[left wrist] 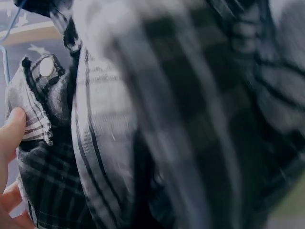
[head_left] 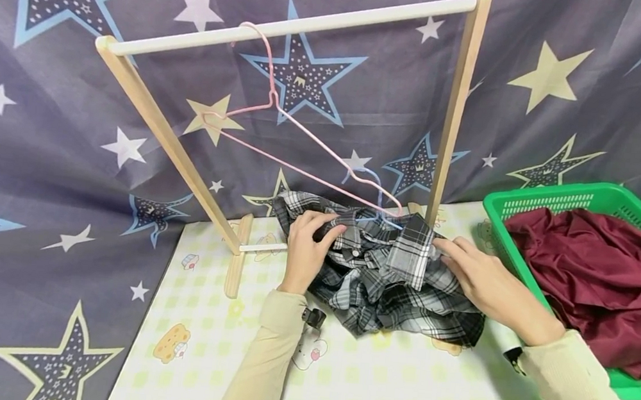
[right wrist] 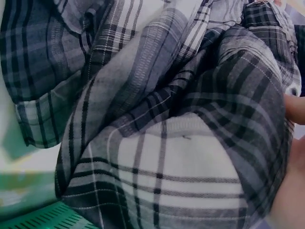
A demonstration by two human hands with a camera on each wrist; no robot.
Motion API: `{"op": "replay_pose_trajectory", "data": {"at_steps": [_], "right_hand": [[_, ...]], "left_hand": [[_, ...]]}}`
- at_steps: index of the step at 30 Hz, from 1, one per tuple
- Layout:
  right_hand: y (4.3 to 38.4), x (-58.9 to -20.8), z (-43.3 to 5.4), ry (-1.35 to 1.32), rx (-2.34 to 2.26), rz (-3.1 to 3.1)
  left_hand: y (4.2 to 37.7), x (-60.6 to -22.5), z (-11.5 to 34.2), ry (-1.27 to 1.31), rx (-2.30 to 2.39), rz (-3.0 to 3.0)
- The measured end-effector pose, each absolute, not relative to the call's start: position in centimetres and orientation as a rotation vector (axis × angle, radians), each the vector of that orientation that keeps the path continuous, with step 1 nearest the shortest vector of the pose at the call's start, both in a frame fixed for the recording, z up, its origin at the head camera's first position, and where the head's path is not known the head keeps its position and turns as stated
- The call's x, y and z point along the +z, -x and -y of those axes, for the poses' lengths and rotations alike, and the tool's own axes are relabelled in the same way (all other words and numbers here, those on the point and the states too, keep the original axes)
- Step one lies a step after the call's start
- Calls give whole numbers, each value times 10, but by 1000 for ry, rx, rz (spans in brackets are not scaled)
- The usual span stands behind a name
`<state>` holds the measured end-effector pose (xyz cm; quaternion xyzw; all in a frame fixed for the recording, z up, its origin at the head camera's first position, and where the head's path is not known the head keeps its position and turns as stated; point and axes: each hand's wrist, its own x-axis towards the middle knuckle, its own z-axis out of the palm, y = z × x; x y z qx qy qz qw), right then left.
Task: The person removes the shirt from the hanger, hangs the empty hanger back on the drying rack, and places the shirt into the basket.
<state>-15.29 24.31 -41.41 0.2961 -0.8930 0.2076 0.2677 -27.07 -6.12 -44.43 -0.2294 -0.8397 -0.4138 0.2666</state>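
A black, grey and white plaid shirt [head_left: 381, 296] lies bunched on the table under the rack. My left hand [head_left: 304, 250] pinches its collar area on the left, and the left wrist view shows a thumb on the fabric beside a white button [left wrist: 46, 67]. On the other side my right hand [head_left: 480, 286] holds the shirt's edge between thumb and fingers; some fingertips are hidden by cloth. A blue hanger [head_left: 380, 196] stands with its hook up and its shoulders partly covered by the shirt. Plaid cloth [right wrist: 190, 157] fills most of the right wrist view.
A wooden rack with a white rod [head_left: 337, 24] stands over the shirt. From the rod hangs a bare pink hanger [head_left: 315, 138], its lower corner close above the shirt. At right, a green basket [head_left: 502, 243] holds maroon cloth [head_left: 597, 278]. Star-printed fabric covers the back.
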Motion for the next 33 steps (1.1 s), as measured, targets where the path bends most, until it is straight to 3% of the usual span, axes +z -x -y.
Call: {"op": "replay_pose_trajectory", "data": {"at_steps": [24,33], "right_hand": [[148,-419,-231,-803,523,2494],[148,-399,-226,-765,561,2500]], "left_hand": [[235,-440,19,657,-1194,2250],[239,-440,14,600,-1215,2247]]}}
